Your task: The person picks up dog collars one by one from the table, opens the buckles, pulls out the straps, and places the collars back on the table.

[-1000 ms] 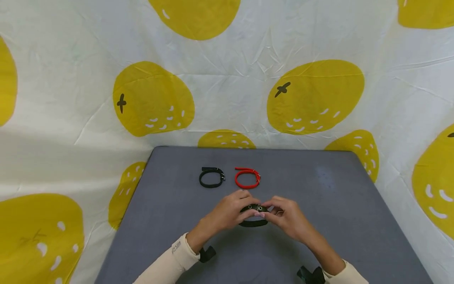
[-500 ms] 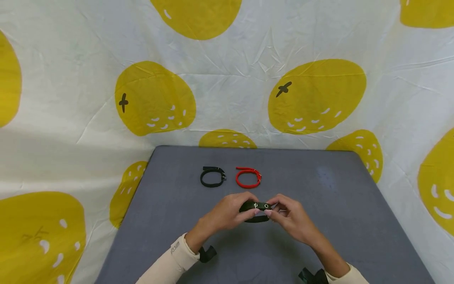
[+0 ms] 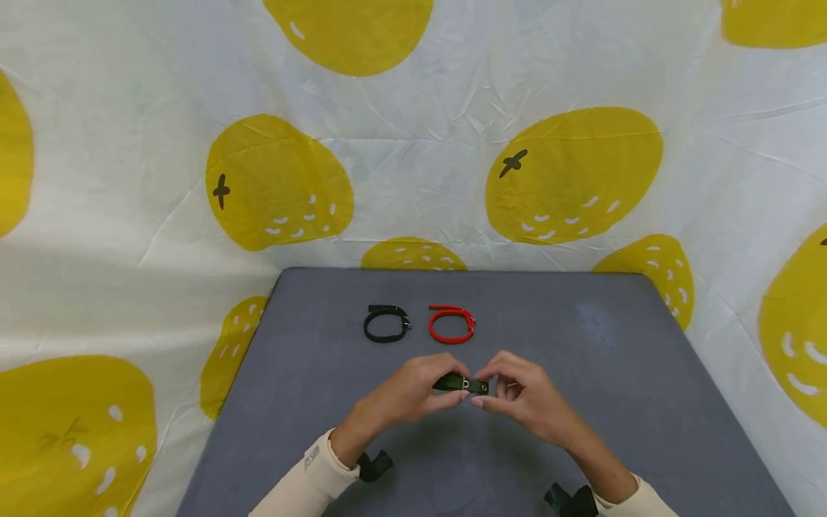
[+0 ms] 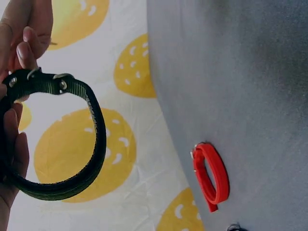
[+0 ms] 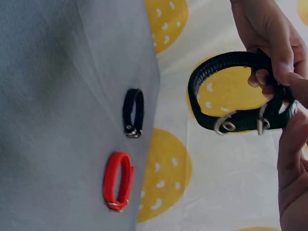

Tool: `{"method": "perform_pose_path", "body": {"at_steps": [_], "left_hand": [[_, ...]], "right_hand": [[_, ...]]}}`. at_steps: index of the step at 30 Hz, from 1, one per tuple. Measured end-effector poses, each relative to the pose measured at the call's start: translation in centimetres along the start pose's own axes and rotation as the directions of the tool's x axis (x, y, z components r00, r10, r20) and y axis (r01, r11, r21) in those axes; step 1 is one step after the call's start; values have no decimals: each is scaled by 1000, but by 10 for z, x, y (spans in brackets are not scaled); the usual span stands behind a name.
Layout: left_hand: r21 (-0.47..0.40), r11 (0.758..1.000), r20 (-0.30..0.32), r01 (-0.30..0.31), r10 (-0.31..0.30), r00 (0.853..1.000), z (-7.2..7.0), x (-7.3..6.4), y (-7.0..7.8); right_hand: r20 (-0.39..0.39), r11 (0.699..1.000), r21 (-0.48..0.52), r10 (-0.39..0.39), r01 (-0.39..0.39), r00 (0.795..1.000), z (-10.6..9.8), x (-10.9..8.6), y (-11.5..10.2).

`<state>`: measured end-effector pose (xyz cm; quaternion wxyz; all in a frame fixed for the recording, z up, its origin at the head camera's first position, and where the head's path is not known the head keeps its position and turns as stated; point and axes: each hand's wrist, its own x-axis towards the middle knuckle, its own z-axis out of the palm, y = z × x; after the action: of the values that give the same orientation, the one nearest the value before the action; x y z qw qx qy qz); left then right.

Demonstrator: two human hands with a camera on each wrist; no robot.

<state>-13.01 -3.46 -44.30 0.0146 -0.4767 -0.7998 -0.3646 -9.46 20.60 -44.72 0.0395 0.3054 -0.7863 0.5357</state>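
Observation:
A dark green dog collar (image 3: 457, 383), buckled into a loop with metal eyelets, is held up above the table between both hands. My left hand (image 3: 420, 388) grips it at the left, thumb below and fingers above. At its right end, my right hand (image 3: 526, 398) pinches the strap near the buckle with thumb and forefinger. The right wrist view shows the collar's metal ring (image 5: 225, 124) and buckle (image 5: 262, 122); fingertips partly hide the strap end there. Beyond the hands, a black collar (image 3: 367, 327) and a red collar (image 3: 452, 339) lie on the table.
The grey table (image 3: 568, 345) reaches back to a white cloth (image 3: 413, 187) printed with yellow fruit, hanging behind it and at the sides. Both collars on the table lie side by side toward the back, each buckled in a loop.
The held collar has turned, so its lower loop no longer shows in the head view. My right hand's fingertips have shifted slightly left along it. The two collars on the table stay put.

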Motion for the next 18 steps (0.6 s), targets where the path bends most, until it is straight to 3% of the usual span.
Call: {"method": "perform_pose_path", "body": {"at_steps": [5,12,18], "left_hand": [[0,999,40,-32,32,999,-2,1,1],[-15,999,27,-39,39,999,-7,1,2],[-84,995,3,-48,48,999,-8,-1,0]], "right_hand": [[49,999,25,-37,35,998,-3,4,-1],[72,996,88,-12,6,997,-5,6,3],[81,962,271,-56,32,995,-4,6,8]]}}
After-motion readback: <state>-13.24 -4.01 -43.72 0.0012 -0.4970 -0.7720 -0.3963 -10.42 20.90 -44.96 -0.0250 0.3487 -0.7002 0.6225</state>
